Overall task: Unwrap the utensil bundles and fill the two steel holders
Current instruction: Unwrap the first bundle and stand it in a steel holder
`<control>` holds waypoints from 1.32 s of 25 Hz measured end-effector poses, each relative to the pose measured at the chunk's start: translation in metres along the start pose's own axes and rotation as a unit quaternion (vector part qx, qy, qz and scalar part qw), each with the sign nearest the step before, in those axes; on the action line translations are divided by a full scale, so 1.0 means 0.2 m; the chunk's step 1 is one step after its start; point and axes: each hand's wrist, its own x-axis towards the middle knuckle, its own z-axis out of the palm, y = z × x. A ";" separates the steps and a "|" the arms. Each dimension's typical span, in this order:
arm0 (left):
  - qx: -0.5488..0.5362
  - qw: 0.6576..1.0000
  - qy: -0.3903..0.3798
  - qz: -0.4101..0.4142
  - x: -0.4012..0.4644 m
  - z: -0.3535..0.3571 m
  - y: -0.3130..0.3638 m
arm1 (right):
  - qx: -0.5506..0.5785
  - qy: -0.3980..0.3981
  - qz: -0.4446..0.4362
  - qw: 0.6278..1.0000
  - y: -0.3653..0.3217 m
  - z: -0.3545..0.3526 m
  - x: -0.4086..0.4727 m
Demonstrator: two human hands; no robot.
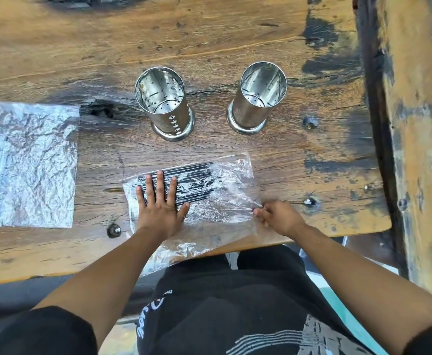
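Observation:
Two empty perforated steel holders stand upright on the wooden table: the left holder (164, 103) and the right holder (257, 97). In front of them lies a bundle of black utensils (197, 180) inside crinkled clear plastic wrap (225, 201). My left hand (158, 203) presses flat, fingers spread, on the bundle's left end. My right hand (279, 216) pinches the wrap's right edge. A second bundle in plastic wrap (27, 162) lies flat at the table's left, its contents hard to make out.
The wooden table (209, 42) ends close to my body, and part of the wrap hangs over that front edge. A thick wooden beam (414, 124) runs along the right side. Metal bolts (113, 230) stick up from the tabletop near the bundle.

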 end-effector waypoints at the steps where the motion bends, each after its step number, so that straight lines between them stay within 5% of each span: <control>1: 0.001 1.000 0.001 0.001 0.00 0.00 0.00 | 0.056 0.003 0.012 0.998 0.00 0.01 -0.01; 7: 0.007 1.000 -0.003 0.000 0.01 0.01 0.00 | 0.074 -0.100 0.024 0.992 0.01 0.04 -0.08; 12: 0.008 1.000 -0.008 0.002 0.00 0.00 0.00 | 0.104 -0.029 0.052 0.993 0.13 0.03 -0.07; 16: 0.006 1.000 -0.003 0.011 0.00 -0.01 0.00 | -0.066 -0.022 0.072 0.995 0.09 -0.07 -0.07; 20: -0.021 0.999 0.031 0.019 -0.01 -0.01 -0.01 | 0.164 0.189 0.031 0.968 -0.05 -0.12 -0.10; 25: -0.110 0.991 0.075 0.025 -0.03 -0.10 -0.04 | 0.265 0.060 -0.002 0.962 -0.28 0.02 0.06; 29: -0.152 0.983 0.102 -0.001 -0.08 -0.15 -0.07 | 0.470 0.037 0.082 0.878 -0.37 -0.01 0.06; 33: -0.151 0.979 0.137 0.010 -0.11 -0.14 -0.18 | 0.620 -0.084 0.073 0.776 -0.36 -0.04 0.03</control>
